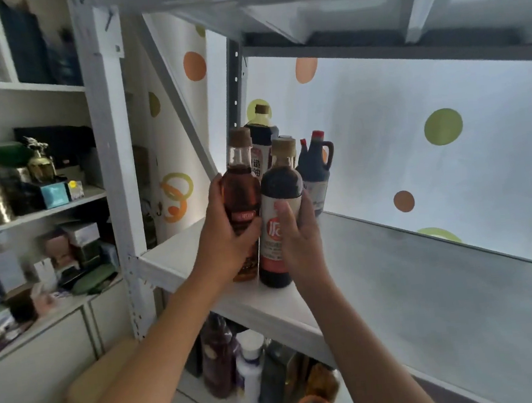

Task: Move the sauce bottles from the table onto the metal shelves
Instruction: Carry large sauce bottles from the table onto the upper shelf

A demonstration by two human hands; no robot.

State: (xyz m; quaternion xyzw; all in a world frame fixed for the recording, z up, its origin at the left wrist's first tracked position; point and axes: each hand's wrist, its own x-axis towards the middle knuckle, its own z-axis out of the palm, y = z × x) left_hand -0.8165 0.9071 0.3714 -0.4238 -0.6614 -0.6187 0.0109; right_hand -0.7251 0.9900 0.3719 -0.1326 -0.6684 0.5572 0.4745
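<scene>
1. The metal shelves (pixel 398 286) fill most of the view – a white-grey rack with a wide middle shelf and a backing of spotted sheet.
2. A white cabinet (pixel 31 226) stands to the left of the rack, its shelves crowded with tins and boxes.
3. On the lower shelf of the rack stands a cluster of other bottles (pixel 242 361), blurred and partly hidden by the arms.
4. At the back left corner of the middle shelf stand a tall dark bottle (pixel 262 136) and a handled jug (pixel 318 163) with a red cap.
5. The dark sauce bottle (pixel 280 206) stands upright near the shelf's front edge, its base on the shelf – the right hand (pixel 297 234) grips it from the right, thumb across the label.
6. The amber sauce bottle (pixel 240 191) stands just left of it, the two touching or nearly so; its base is on the same shelf.
7. The left hand (pixel 225 235) wraps around the amber bottle's lower body from the left, fingers curled over the red label.
</scene>
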